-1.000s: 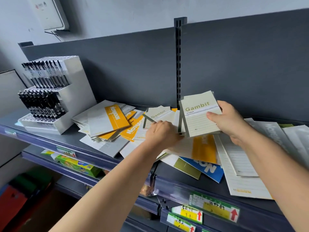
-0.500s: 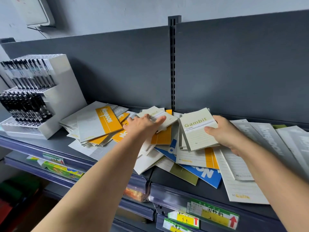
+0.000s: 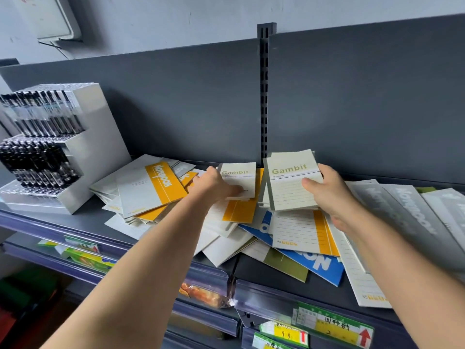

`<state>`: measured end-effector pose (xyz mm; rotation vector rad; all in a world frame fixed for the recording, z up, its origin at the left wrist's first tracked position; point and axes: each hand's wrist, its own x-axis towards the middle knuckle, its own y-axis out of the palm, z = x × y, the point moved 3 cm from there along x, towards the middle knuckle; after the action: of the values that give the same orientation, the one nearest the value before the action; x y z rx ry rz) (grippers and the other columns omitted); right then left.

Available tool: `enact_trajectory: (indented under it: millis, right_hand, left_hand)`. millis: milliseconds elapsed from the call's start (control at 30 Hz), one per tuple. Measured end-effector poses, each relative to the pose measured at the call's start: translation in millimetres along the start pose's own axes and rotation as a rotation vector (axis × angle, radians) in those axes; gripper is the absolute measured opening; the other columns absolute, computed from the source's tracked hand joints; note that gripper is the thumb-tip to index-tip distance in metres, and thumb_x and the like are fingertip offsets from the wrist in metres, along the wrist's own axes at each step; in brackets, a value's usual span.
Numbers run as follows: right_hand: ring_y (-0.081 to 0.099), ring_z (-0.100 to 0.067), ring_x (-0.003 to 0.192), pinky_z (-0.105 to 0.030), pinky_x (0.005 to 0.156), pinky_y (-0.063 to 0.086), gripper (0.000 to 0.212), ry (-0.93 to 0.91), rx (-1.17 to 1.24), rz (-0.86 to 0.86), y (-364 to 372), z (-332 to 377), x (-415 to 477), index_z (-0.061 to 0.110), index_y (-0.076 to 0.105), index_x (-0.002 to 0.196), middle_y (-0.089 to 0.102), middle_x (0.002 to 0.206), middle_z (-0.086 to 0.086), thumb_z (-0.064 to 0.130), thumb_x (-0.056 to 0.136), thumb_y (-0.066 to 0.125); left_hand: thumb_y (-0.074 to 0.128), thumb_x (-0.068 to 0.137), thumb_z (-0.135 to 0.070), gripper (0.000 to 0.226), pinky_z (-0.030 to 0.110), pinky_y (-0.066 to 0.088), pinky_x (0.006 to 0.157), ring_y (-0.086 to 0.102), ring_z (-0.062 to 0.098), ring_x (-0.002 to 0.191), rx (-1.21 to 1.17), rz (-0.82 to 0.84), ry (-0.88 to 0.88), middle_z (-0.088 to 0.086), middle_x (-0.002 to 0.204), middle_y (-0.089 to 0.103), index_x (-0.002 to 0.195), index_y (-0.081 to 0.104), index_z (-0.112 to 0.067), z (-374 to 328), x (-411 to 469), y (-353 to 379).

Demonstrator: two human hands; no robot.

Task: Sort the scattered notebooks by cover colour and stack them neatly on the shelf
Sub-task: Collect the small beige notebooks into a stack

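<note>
My left hand (image 3: 216,188) is closed on a single pale cream paper notebook with "Gambit" printed in olive (image 3: 240,178). It grips the notebook at the left edge, with one digit lying across the lower cover. My right hand (image 3: 329,197) grips a small stack of matching cream Gambit notebooks (image 3: 289,187), thumb pressed on the top cover and fingers wrapped behind the right edge. The stack tilts up towards me, just beside the single notebook; I cannot tell whether they touch.

Both sit over the loose heap on the dark grey metal shelf (image 3: 91,221), close to its back panel. Directly under my hands lies a white notebook with an orange-yellow band (image 3: 241,210). Nearer to me, a blue-covered notebook (image 3: 322,267) and an olive-green notebook (image 3: 285,267) poke out from beneath the others. To the left is a fanned pile of white-and-yellow notebooks (image 3: 156,190), and to the right are overlapping grey notebooks (image 3: 402,212). At the shelf's far left stands a white tiered display of black pens (image 3: 83,152). Green-and-yellow price labels (image 3: 332,326) sit on the shelf fronts below.
</note>
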<state>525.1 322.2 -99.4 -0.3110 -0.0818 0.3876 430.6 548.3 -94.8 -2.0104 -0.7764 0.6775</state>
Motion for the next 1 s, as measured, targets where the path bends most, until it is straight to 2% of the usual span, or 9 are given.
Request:
enact_trajectory:
  millis: [167,267,333,433,533,633,767,867,1000]
  right_hand:
    - [0.061,-0.022,0.099,-0.034,0.079,0.052,0.029,0.071,-0.177,0.030,16,-11,0,0.016,0.057,0.122,0.065,0.116,-0.003,0.015,0.093,0.052]
    - [0.063,-0.023,0.101,-0.034,0.082,0.052,0.029,0.099,-0.183,0.021,16,-13,-1,0.016,0.059,0.123,0.067,0.118,-0.004,0.015,0.094,0.054]
    - [0.063,-0.023,0.099,-0.038,0.084,0.054,0.028,0.094,-0.178,0.000,14,-13,-1,0.017,0.059,0.121,0.067,0.117,-0.003,0.017,0.094,0.054]
    - [0.063,-0.022,0.098,-0.041,0.083,0.055,0.025,0.078,-0.207,-0.023,9,-9,-5,0.020,0.058,0.119,0.066,0.115,-0.001,0.021,0.095,0.053]
    - [0.059,-0.021,0.101,-0.032,0.072,0.051,0.028,0.098,-0.174,-0.004,7,-9,-10,0.017,0.055,0.125,0.063,0.117,-0.001,0.019,0.097,0.051]
    - [0.056,-0.020,0.102,-0.030,0.074,0.047,0.032,0.111,-0.123,0.010,8,-5,-15,0.015,0.053,0.129,0.062,0.119,-0.005,0.025,0.100,0.044]
    - [0.056,-0.018,0.104,-0.040,0.098,0.042,0.036,0.113,-0.071,0.005,8,2,-21,0.015,0.059,0.118,0.063,0.111,0.002,0.041,0.100,0.042]
    - [0.062,-0.018,0.098,-0.034,0.085,0.049,0.024,0.107,-0.086,0.019,9,2,-28,0.020,0.061,0.115,0.068,0.109,0.002,0.023,0.091,0.063]
    - [0.062,-0.009,0.096,-0.024,0.077,0.048,0.043,0.053,0.062,-0.044,6,-2,-39,0.021,0.053,0.123,0.066,0.118,0.001,0.004,0.086,0.065]
  left_hand:
    - [0.085,0.068,-0.039,0.082,0.030,0.046,0.075,0.052,0.023,0.096,-0.023,0.052,0.013,0.004,0.111,0.054,0.133,0.044,-0.011,-4,5,-10]
    - [0.086,0.069,-0.029,0.073,0.030,0.047,0.087,0.052,0.024,0.103,-0.084,0.126,-0.019,0.004,0.117,0.055,0.129,0.049,-0.009,-3,2,-12]
    - [0.081,0.076,-0.013,0.051,0.028,0.049,0.089,0.055,0.024,0.110,-0.228,0.165,-0.005,0.005,0.118,0.058,0.119,0.054,-0.011,-3,0,-12]
    - [0.059,0.089,-0.005,0.030,0.028,0.055,0.072,0.059,0.024,0.100,-0.383,0.030,0.059,0.007,0.113,0.062,0.118,0.056,-0.008,-6,-5,-19]
    - [0.048,0.093,-0.013,0.028,0.022,0.047,0.051,0.056,0.022,0.090,-0.533,-0.106,0.166,0.007,0.108,0.060,0.120,0.054,-0.006,-15,-20,-25]
    - [0.052,0.096,-0.021,0.017,0.023,0.045,0.055,0.056,0.023,0.094,-0.709,0.046,0.179,0.013,0.112,0.060,0.108,0.048,-0.009,-24,-37,-13]
    - [0.056,0.095,-0.027,0.022,0.027,0.050,0.053,0.060,0.028,0.096,-0.547,0.196,0.171,0.014,0.110,0.060,0.106,0.050,-0.009,-33,-49,15]
    - [0.060,0.092,-0.037,0.035,0.035,0.058,0.067,0.063,0.027,0.094,-0.388,0.205,0.210,0.011,0.105,0.063,0.111,0.055,-0.007,-35,-49,28]
    - [0.068,0.086,-0.039,0.037,0.041,0.055,0.088,0.062,0.022,0.100,-0.418,0.181,0.277,0.003,0.109,0.063,0.109,0.053,-0.014,-37,-47,30]
